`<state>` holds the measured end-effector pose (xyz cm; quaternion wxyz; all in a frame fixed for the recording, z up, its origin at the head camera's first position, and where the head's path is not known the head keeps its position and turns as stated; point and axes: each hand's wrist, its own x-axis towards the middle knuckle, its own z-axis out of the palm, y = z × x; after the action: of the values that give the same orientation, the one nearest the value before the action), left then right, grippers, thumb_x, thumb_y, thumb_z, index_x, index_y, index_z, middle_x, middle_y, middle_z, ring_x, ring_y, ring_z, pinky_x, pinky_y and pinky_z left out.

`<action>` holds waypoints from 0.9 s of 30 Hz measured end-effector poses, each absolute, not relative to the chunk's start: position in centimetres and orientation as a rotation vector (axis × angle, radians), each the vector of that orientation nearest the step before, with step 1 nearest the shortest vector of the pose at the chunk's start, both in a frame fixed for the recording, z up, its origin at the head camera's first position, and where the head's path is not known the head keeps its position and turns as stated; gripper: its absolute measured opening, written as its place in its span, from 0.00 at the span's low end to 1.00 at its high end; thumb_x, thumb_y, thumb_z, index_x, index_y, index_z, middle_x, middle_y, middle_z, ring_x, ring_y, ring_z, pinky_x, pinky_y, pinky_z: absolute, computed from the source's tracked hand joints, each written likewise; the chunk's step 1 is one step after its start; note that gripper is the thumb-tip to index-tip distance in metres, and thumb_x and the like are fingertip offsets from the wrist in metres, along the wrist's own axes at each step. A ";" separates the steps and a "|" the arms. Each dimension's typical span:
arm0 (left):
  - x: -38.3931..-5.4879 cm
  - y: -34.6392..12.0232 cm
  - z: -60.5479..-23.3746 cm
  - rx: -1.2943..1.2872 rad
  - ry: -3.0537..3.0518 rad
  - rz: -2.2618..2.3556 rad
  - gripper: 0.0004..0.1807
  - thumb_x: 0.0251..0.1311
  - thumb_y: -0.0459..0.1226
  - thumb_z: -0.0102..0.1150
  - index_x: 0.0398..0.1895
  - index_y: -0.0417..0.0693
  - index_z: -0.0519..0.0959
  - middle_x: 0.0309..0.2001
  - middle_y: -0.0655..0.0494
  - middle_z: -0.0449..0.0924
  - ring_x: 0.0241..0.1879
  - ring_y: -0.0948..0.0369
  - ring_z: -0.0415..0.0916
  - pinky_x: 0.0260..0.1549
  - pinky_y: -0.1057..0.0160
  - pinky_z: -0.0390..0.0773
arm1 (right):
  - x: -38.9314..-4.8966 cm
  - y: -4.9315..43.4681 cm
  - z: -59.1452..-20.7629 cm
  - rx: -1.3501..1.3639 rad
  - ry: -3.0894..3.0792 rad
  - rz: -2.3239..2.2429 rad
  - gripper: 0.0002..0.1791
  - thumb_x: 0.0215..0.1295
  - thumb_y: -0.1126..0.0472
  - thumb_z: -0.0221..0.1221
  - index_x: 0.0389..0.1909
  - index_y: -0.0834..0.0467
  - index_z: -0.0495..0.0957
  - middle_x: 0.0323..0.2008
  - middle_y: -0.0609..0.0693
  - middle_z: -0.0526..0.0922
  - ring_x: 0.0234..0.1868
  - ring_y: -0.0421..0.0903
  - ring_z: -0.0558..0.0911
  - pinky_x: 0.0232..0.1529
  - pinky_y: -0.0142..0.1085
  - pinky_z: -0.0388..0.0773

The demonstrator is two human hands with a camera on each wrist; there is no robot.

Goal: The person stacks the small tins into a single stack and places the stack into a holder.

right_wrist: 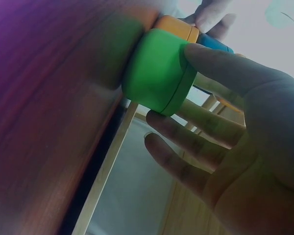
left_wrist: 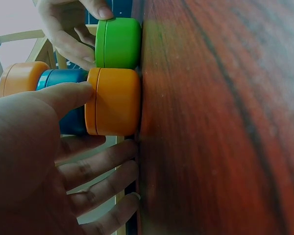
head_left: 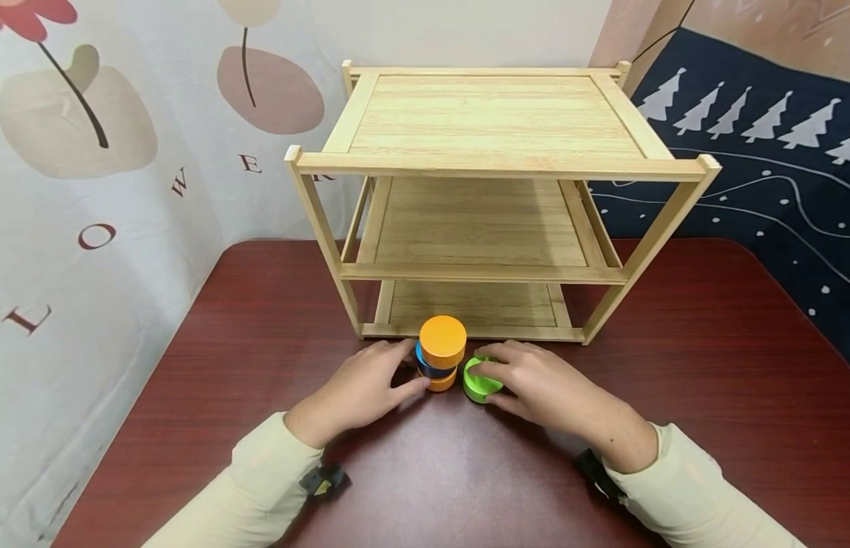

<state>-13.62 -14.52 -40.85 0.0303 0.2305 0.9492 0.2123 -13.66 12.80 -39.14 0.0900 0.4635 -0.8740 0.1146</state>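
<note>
Three small round tins stand stacked on the table: an orange tin [head_left: 443,340] on top, a blue tin [left_wrist: 71,122] in the middle and another orange tin [left_wrist: 115,100] at the bottom. The top one sits slightly off-centre. My left hand [head_left: 359,388] holds the stack from the left, its thumb tip where the blue tin meets the lower orange one and its fingers behind. To the right of the stack, a green tin [right_wrist: 159,71] rests on the table. My right hand [head_left: 541,380] grips it with the thumb in front and fingers over its top and far side.
A three-tier wooden rack [head_left: 493,164] stands right behind the tins, its lowest bar close to them. The dark red table [head_left: 226,365] extends to both sides. Printed cloths, one pale [head_left: 151,251] and one navy [head_left: 760,198], hang around the back.
</note>
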 end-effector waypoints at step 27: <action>-13.6 -14.6 -40.8 0.711 2.911 0.662 0.25 0.64 0.54 0.63 0.60 0.54 0.75 0.48 0.62 0.85 0.54 0.58 0.80 0.56 0.51 0.77 | -13.7 12.8 -39.2 1.375 -2.634 0.364 0.21 0.54 0.56 0.74 0.49 0.52 0.84 0.49 0.49 0.82 0.49 0.45 0.82 0.48 0.41 0.82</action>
<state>-13.57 -14.57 -40.77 0.0363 0.2315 0.9480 0.2155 -13.66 12.82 -39.18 0.0738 0.4580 -0.8775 0.1213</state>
